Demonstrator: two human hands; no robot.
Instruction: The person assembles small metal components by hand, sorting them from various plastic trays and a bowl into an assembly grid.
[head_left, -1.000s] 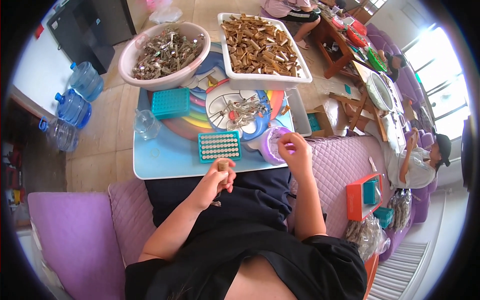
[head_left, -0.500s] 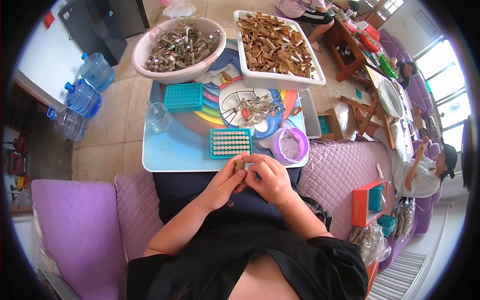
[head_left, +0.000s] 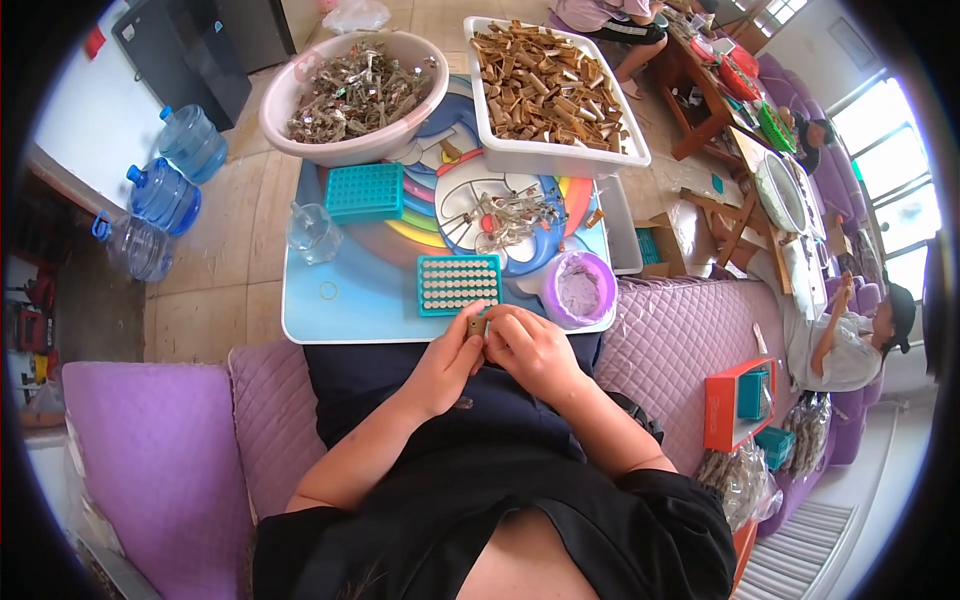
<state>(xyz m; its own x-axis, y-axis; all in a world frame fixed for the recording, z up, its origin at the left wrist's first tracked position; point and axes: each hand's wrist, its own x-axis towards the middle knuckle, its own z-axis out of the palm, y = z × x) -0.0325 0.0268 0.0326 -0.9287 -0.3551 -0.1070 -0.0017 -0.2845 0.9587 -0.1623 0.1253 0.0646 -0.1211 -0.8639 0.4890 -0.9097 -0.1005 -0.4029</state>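
Observation:
Both hands are held together just in front of the table's near edge. My left hand (head_left: pixel 445 365) grips a small brown piece (head_left: pixel 477 328), much like the curved brown pieces (head_left: pixel 550 90) heaped in the white tray. My right hand (head_left: pixel 527 350) is closed against it, its fingertips bunched at the piece's right side; whatever they pinch is hidden. Right beyond the hands lies a teal rack (head_left: pixel 425 313) filled with rows of small round pale pieces. A purple-rimmed tub (head_left: pixel 608 290) with whitish contents stands to the right of the rack.
On the low table (head_left: pixel 350 315) are a second teal rack (head_left: pixel 364 193), a clear plastic container (head_left: pixel 313 235) and loose wiry pieces (head_left: pixel 515 217). A pink basin (head_left: pixel 290 145) and the white tray (head_left: pixel 560 160) occupy the far side. Another person (head_left: pixel 855 345) sits at the right.
My hands have shifted slightly, and the right fingers have curled in closer around the brown piece. The view has moved a little; the table items stay in place.

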